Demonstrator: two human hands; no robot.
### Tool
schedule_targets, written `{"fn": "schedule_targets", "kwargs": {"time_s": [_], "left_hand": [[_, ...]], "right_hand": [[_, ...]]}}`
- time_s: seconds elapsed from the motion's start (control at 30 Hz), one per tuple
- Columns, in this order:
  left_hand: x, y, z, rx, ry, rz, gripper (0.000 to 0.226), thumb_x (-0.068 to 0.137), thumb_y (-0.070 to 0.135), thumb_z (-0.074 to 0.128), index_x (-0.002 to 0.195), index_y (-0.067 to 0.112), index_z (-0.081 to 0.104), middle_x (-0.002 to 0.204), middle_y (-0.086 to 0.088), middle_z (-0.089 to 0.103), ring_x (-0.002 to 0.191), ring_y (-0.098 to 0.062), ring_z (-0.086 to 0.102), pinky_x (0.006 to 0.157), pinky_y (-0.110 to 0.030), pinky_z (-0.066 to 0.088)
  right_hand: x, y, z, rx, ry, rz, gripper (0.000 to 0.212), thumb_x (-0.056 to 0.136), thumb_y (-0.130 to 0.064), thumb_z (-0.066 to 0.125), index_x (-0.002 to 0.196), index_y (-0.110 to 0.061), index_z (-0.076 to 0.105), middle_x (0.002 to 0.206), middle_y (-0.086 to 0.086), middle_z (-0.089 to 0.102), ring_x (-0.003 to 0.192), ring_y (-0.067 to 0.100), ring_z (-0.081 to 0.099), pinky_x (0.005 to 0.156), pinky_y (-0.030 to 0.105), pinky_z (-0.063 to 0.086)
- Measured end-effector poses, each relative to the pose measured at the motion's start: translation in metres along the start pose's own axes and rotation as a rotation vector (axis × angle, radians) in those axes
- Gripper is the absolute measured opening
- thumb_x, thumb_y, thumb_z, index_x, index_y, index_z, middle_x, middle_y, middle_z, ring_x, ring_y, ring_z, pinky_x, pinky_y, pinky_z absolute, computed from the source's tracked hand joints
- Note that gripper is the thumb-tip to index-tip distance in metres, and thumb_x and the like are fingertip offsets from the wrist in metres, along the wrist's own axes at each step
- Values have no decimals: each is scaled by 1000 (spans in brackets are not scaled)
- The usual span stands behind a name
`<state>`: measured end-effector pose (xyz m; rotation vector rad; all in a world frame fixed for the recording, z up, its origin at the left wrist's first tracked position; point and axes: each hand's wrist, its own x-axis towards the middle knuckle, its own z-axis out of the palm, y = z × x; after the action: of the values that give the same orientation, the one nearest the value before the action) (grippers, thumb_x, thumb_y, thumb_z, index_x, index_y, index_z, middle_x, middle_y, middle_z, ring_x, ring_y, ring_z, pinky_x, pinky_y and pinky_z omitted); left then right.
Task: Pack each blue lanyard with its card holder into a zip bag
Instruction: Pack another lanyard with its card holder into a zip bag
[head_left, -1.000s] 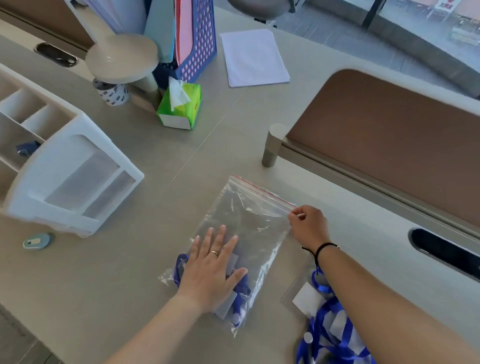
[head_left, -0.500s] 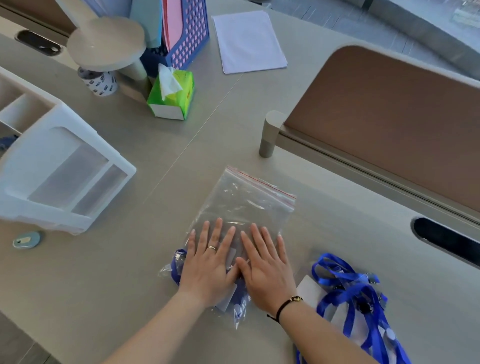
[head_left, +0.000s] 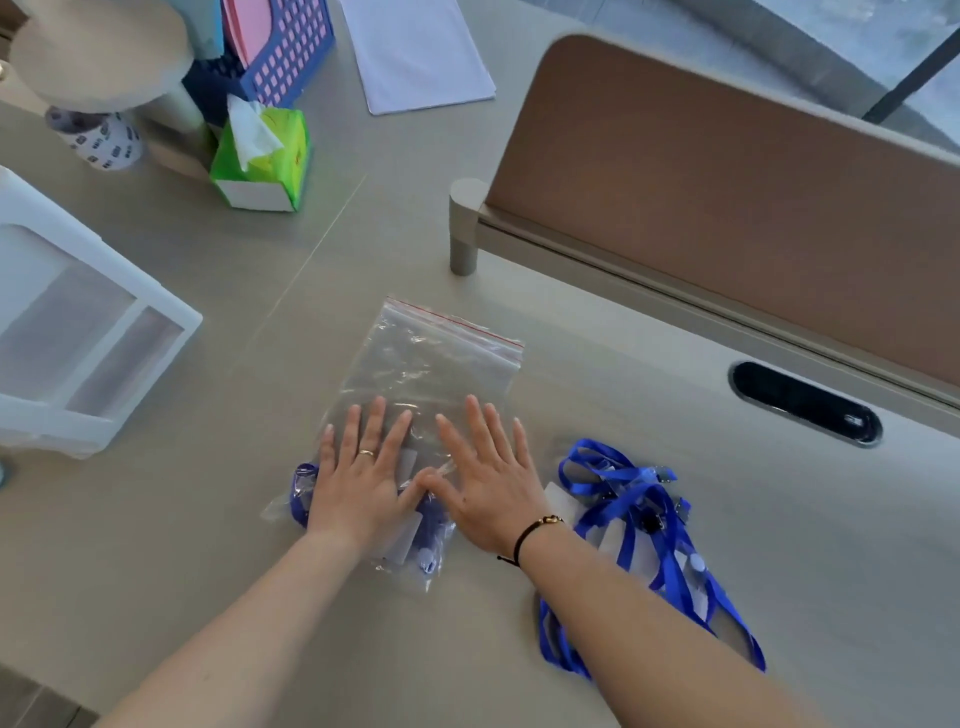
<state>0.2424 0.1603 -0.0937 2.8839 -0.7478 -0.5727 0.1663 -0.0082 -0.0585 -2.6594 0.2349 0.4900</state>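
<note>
Two hands lie flat on a clear plastic zip bag with a red seal strip (head_left: 426, 364), which rests on the beige worktop (head_left: 156, 545). The left hand (head_left: 358, 478), a ring on one finger, has its fingers straight and spread, palm down on the bag's near left part. The right hand (head_left: 488, 483), a black cord bracelet at the wrist, presses down just beside it with fingers likewise straight; the two thumbs touch or nearly touch. Neither hand grips anything.

Inside the bag, under and around the palms, sits a blue lanyard with its clear card holder (head_left: 423, 545); blue strap shows at the bag's near left corner and below the hands. The far half of the bag lies flat against the worktop, its red strip toward the brown desk divider (head_left: 727, 208).

To the right of the right forearm, a loose pile of blue lanyards with card holders (head_left: 639, 525) lies on the worktop, outside the bag. Farther back stand a green tissue box (head_left: 265, 156), a white plastic drawer unit (head_left: 78, 332) at the left, a blue mesh file holder (head_left: 285, 57) and a white sheet of paper (head_left: 415, 52).
</note>
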Motion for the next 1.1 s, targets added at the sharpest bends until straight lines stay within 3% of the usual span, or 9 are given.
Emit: {"fn": "schedule_targets", "kwargs": {"time_s": [0.1, 0.2, 0.33, 0.43, 0.57, 0.67, 0.73, 0.9, 1.1], "left_hand": [[-7, 8, -8, -64, 39, -2, 83, 86, 77, 4, 157, 34, 3, 166, 0, -13, 153, -22, -13, 122, -47, -9], [-22, 33, -15, -198, 118, 52, 71, 93, 66, 18, 154, 29, 23, 168, -3, 3, 154, -25, 3, 123, -45, 3], [-54, 90, -7, -278, 211, 218, 49, 92, 44, 43, 128, 16, 59, 146, -12, 50, 136, -32, 38, 113, -37, 24], [-86, 133, 12, -296, 132, 315, 39, 90, 43, 46, 114, 20, 66, 124, -3, 63, 114, -28, 53, 100, -35, 38], [-121, 175, 31, -336, 3, 381, 31, 90, 37, 55, 114, 22, 66, 117, 3, 62, 111, -21, 57, 97, -35, 47], [-138, 194, 40, -286, -59, 421, 31, 88, 35, 57, 114, 21, 66, 114, 4, 60, 112, -22, 55, 104, -37, 42], [-144, 203, 44, -235, -62, 442, 28, 86, 34, 62, 110, 22, 67, 110, 5, 60, 105, -22, 57, 97, -36, 46], [-160, 221, 50, -163, -122, 461, 32, 87, 49, 60, 108, 26, 66, 105, 10, 58, 101, -16, 53, 90, -29, 44], [-176, 239, 54, -74, -198, 397, 46, 86, 48, 64, 126, 29, 53, 123, 11, 54, 114, -14, 51, 94, -29, 43]], "right_hand": [[-36, 8, -12, 12, 77, 16, 71, 97, -54, 39, 154, -37, 1, 164, -2, -12, 150, 19, -17, 122, 43, -8], [-88, 30, -15, 169, 115, 98, 55, 96, -45, 47, 147, -32, 32, 162, -2, 20, 151, 19, 9, 124, 38, 9], [-162, 74, -11, 298, 367, 318, 30, 93, -30, 61, 123, -27, 61, 129, -10, 56, 122, 12, 47, 103, 25, 37], [-210, 107, -5, 408, 455, 528, 28, 92, -21, 62, 119, -26, 62, 112, -12, 57, 101, 12, 55, 85, 24, 44], [-258, 140, 11, 535, 440, 722, 25, 88, -13, 65, 110, -26, 65, 101, -12, 57, 92, 16, 59, 75, 23, 41], [-281, 149, 27, 537, 317, 747, 29, 86, -21, 67, 115, -25, 64, 107, -9, 58, 99, 15, 59, 79, 24, 43], [-288, 150, 36, 517, 254, 751, 36, 82, -26, 69, 118, -24, 63, 110, -7, 56, 100, 16, 58, 80, 23, 42], [-291, 143, 46, 311, 269, 648, 54, 71, -47, 73, 121, -30, 62, 120, -5, 51, 108, 19, 54, 93, 28, 44], [-287, 146, 50, 85, 276, 631, 61, 50, -46, 79, 106, -26, 67, 110, 0, 58, 89, 24, 59, 74, 32, 49]]}}
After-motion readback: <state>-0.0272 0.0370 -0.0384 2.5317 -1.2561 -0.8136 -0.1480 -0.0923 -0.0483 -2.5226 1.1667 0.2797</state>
